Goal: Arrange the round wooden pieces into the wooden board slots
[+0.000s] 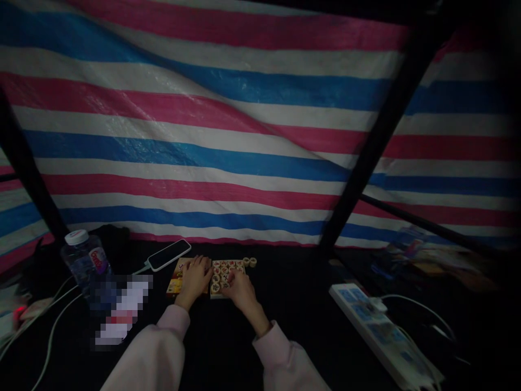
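Note:
Round wooden Chinese chess pieces [217,275] with red and dark characters lie in rows in a shallow box [217,296] at the lower middle. My right hand [241,290] is over the right part of this box, its fingers closed in a pinch on a Chinese chess piece that they mostly cover. My left hand [195,279] rests with fingers stretched out on a red and yellow printed box lid [175,281], its fingertips near the left edge of the box. Two loose Chinese chess pieces [249,262] sit just beyond the box's far right corner.
A white-framed phone [170,255] with a cable lies behind the lid. On the left stand a clear capped bottle [87,266] and a blurred-out strip [124,315]. A white power strip [378,331] with cords is on the right. Striped sheeting [203,136] and dark poles [378,130] enclose the dark table.

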A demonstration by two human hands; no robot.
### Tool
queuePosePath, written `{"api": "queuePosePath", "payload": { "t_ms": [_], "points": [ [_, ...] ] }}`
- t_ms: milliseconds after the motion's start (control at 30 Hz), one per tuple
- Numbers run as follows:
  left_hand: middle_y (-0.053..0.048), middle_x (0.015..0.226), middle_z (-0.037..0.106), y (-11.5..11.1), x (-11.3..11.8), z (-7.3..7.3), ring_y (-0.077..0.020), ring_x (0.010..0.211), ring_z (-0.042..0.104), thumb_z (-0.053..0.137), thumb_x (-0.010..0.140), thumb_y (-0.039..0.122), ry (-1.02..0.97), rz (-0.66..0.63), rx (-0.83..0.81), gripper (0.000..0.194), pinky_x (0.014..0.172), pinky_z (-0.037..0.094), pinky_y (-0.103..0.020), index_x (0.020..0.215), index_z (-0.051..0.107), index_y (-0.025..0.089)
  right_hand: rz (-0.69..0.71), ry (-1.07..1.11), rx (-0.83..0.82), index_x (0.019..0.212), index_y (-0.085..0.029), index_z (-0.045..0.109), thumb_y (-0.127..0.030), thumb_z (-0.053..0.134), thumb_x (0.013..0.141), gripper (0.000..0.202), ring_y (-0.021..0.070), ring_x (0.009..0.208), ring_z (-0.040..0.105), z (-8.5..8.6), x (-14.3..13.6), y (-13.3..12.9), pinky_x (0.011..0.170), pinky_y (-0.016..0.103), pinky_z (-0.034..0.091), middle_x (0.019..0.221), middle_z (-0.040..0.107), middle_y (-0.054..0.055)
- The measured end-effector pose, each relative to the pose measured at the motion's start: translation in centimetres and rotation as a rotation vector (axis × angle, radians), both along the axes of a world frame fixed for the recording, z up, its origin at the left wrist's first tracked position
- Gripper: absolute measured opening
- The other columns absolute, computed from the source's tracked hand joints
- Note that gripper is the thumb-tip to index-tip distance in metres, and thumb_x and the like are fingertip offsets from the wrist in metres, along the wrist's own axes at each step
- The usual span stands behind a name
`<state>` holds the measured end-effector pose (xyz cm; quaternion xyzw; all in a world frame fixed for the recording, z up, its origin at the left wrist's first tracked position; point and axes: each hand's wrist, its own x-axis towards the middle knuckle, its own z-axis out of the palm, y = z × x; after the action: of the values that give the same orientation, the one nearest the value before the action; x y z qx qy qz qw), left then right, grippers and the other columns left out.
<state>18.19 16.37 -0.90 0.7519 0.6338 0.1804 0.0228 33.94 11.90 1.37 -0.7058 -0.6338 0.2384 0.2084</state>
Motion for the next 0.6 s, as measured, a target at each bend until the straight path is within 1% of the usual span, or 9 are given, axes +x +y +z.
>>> {"api": "queuePosePath", "payload": {
  "t_ms": [133, 233, 300, 367, 467, 533, 600],
  "points": [
    [-0.01, 0.134, 0.05, 0.1, 0.1, -0.3, -0.0241, 0.129, 0.038, 0.038, 0.089, 0.036, 0.016, 0.002, 0.004, 0.039, 0.104, 0.025, -0.044, 0.123, 0.051, 0.02, 0.005, -0.114, -0.005, 0.082, -0.02, 0.059, -0.03, 0.074, 0.054, 0.033, 0.0206, 0.081, 0.062, 0.3, -0.4, 0.6, 0.061, 0.025, 0.04, 0.084, 0.064, 0.005],
    [-0.009, 0.134, 0.05, 0.1, 0.1, -0.2, -0.024, 0.128, 0.038, 0.038, 0.089, 0.036, 0.026, 0.005, 0.015, 0.04, 0.104, 0.025, -0.044, 0.122, 0.052, 0.02, 0.044, -0.214, 0.018, 0.085, -0.018, 0.062, -0.024, 0.072, 0.056, 0.031, 0.0244, 0.087, 0.063, 1.0, -1.4, 0.6, 0.066, 0.028, 0.043, 0.089, 0.066, 0.01],
    [-0.009, 0.134, 0.05, 0.0, 0.1, -0.1, -0.0235, 0.129, 0.038, 0.038, 0.089, 0.036, 0.028, 0.003, 0.02, 0.039, 0.104, 0.026, -0.043, 0.122, 0.052, 0.021, 0.067, -0.246, 0.031, 0.086, -0.017, 0.063, -0.019, 0.069, 0.057, 0.03, 0.0247, 0.087, 0.063, 1.6, -1.9, 0.2, 0.066, 0.028, 0.043, 0.088, 0.067, 0.011],
    [-0.008, 0.134, 0.05, -0.1, 0.1, -0.1, -0.0231, 0.129, 0.038, 0.037, 0.09, 0.035, 0.029, 0.002, 0.016, 0.039, 0.104, 0.027, -0.043, 0.123, 0.052, 0.022, 0.08, -0.215, 0.051, 0.085, -0.018, 0.062, -0.018, 0.068, 0.057, 0.029, 0.0229, 0.083, 0.063, 2.4, -1.9, -0.3, 0.063, 0.026, 0.042, 0.085, 0.067, 0.009],
    [-0.009, 0.134, 0.051, -0.1, 0.1, -0.1, -0.0236, 0.128, 0.038, 0.038, 0.09, 0.035, 0.028, 0.0, 0.014, 0.039, 0.104, 0.027, -0.044, 0.123, 0.052, 0.022, 0.076, -0.081, 0.119, 0.081, -0.019, 0.058, -0.02, 0.067, 0.057, 0.025, 0.0168, 0.071, 0.061, 3.5, -0.6, -0.7, 0.056, 0.022, 0.037, 0.079, 0.065, 0.004],
    [-0.009, 0.133, 0.051, 0.0, 0.1, -0.2, -0.0238, 0.128, 0.038, 0.038, 0.09, 0.035, 0.019, 0.0, 0.022, 0.038, 0.104, 0.026, -0.044, 0.122, 0.053, 0.022, 0.055, 0.005, 0.173, 0.08, -0.02, 0.056, -0.02, 0.066, 0.059, 0.024, 0.0132, 0.062, 0.057, 4.1, 1.2, -0.3, 0.052, 0.02, 0.034, 0.071, 0.063, 0.0],
    [-0.009, 0.134, 0.051, 0.0, 0.1, -0.2, -0.0235, 0.128, 0.038, 0.038, 0.089, 0.035, 0.001, -0.001, 0.026, 0.038, 0.104, 0.026, -0.045, 0.121, 0.054, 0.022, 0.008, 0.054, 0.234, 0.082, -0.02, 0.054, -0.019, 0.064, 0.062, 0.023, 0.0117, 0.057, 0.054, 4.2, 3.8, 0.6, 0.05, 0.019, 0.032, 0.064, 0.06, -0.002]
  ]
}}
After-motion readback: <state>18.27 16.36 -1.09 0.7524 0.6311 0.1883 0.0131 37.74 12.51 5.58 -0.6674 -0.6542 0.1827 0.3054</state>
